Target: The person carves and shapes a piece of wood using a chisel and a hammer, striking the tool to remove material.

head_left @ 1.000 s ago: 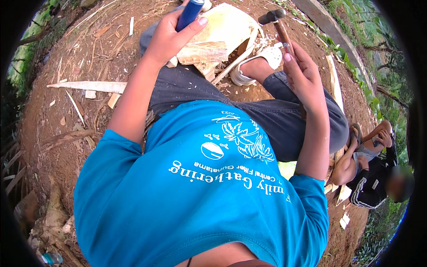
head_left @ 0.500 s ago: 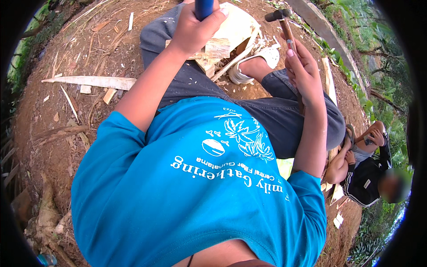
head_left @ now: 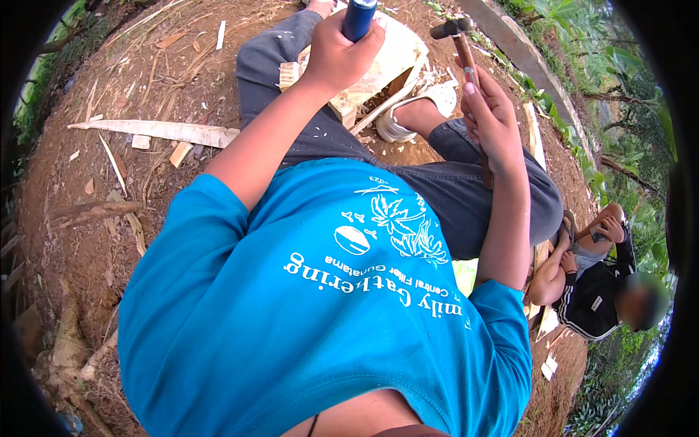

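Note:
My left hand (head_left: 341, 64) is wrapped round a dark blue cylindrical handle (head_left: 359, 20); the tool's other end is hidden behind the hand. Below it lies a pale, carved block of wood (head_left: 405, 45), between my legs. A hammer (head_left: 464, 52) with a dark metal head and brown wooden handle is in my right hand (head_left: 495, 120), held head-up by the middle of its handle. The hammer head is apart from the blue handle, to its right. A smaller wood piece (head_left: 290, 74) shows beside my left wrist.
My white shoe (head_left: 397, 122) rests beside the block among wood shavings. A long pointed wood strip (head_left: 167, 132) and several chips lie on the brown soil at left. Another person (head_left: 593, 284) sits at the right. A concrete edge (head_left: 539, 54) runs along the plants.
My left hand and the blue handle have moved right and slightly down, and the handle has tilted. My right hand with the hammer has shifted slightly left.

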A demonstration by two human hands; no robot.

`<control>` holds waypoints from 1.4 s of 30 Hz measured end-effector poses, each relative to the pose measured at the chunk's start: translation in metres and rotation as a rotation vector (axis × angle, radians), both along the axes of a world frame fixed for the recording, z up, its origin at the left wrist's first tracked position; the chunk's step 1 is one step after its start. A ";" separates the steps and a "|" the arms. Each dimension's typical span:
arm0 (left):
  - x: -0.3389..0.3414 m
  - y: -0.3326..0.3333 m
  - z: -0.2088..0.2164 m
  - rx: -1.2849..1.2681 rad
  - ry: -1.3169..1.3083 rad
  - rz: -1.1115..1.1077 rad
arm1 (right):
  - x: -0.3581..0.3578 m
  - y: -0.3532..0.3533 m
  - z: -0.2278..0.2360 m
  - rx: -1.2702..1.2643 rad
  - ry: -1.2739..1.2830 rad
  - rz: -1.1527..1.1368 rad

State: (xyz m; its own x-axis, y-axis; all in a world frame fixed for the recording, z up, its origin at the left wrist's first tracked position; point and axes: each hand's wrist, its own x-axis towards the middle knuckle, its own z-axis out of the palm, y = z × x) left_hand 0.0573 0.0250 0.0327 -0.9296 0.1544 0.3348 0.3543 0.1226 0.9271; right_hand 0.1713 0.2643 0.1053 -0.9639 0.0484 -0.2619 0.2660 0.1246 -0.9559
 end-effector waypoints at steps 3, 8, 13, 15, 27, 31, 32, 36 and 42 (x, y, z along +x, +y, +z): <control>-0.013 0.001 -0.026 0.011 0.065 0.007 | -0.001 -0.014 0.020 0.048 0.139 0.049; -0.023 0.003 -0.014 0.126 -0.025 0.074 | -0.009 -0.037 0.083 0.116 0.368 0.209; -0.029 0.001 -0.005 0.229 -0.030 0.085 | -0.022 -0.046 0.100 0.075 0.349 0.249; -0.026 0.002 0.005 0.254 -0.049 0.059 | -0.024 -0.047 0.099 0.071 0.276 0.229; -0.030 0.003 -0.007 0.088 0.053 0.136 | -0.029 -0.050 0.099 0.093 0.350 0.252; -0.031 0.003 -0.009 0.052 0.063 0.061 | -0.029 -0.058 0.115 0.191 0.363 0.278; -0.031 0.004 -0.010 0.040 0.070 0.089 | -0.040 -0.054 0.102 0.322 0.399 0.345; -0.029 0.004 -0.005 0.040 0.126 0.147 | -0.043 -0.057 0.118 0.393 0.376 0.339; -0.033 0.006 -0.006 0.080 0.072 0.132 | -0.061 -0.056 0.111 0.518 0.396 0.352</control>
